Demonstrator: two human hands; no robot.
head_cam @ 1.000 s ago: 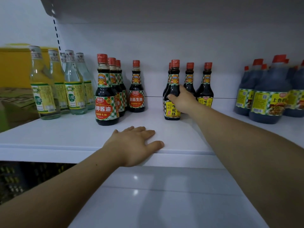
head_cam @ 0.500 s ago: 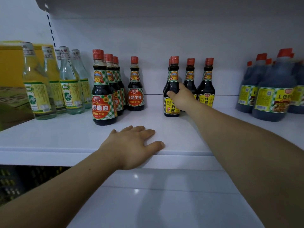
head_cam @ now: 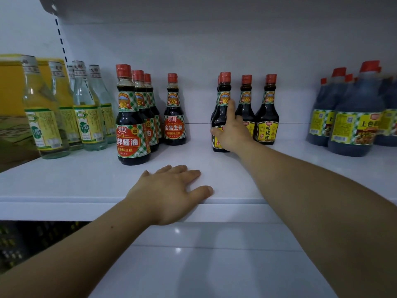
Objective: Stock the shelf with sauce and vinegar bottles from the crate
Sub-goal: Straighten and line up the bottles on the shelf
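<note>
Yellow-label soy sauce bottle (head_cam: 223, 97), full of dark sauce, stands upright on the white shelf (head_cam: 75, 181). The right hand (head_cam: 231, 134) grips it low on the body, thumb on one side and index finger stretched up toward the neck. Just behind and right of the yellow-label soy sauce bottle stand matching bottles (head_cam: 267, 117). Left of it come a lone red-label bottle (head_cam: 174, 117), then a row of red-label soy sauce bottles (head_cam: 131, 130), then clear glass white vinegar bottles (head_cam: 86, 117) holding pale liquid. Far right of it sit large dark sauce jugs (head_cam: 356, 117). In front of it the left hand (head_cam: 169, 190) lies flat, fingers relaxed, on the shelf's front edge. Since half a second ago the index finger has risen along the bottle, and the left hand has stayed put.
</note>
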